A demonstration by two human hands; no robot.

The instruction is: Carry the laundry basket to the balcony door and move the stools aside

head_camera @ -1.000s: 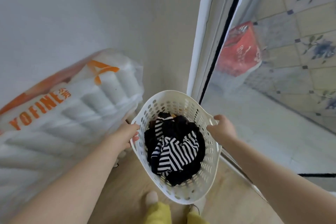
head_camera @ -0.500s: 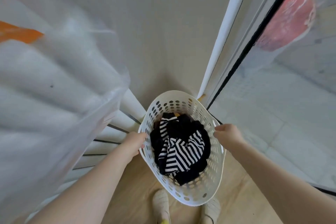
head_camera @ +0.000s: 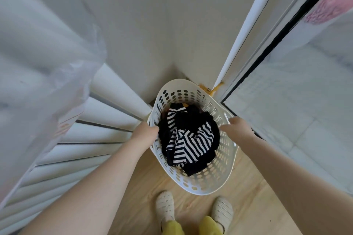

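A white perforated laundry basket [head_camera: 219, 175] sits low in the room's corner, over the wooden floor, right beside the glass balcony door [head_camera: 298, 101]. Black and black-and-white striped clothes [head_camera: 191, 143] fill it. My left hand [head_camera: 146, 132] grips the basket's left rim. On the right rim, my right hand [head_camera: 236, 129] is closed around the handle. No stool is in view. Whether the basket touches the floor I cannot tell.
A stack of white rolls in clear plastic wrap [head_camera: 57, 120] crowds the left side, touching the basket. The white door frame [head_camera: 240, 34] rises at the right. My feet in pale slippers [head_camera: 165, 208] stand just behind the basket. A pink object [head_camera: 328, 5] shows through the glass.
The basket has gone lower into the corner between the wall and the door, and my view has tipped down. Both hands keep their hold on the rim.
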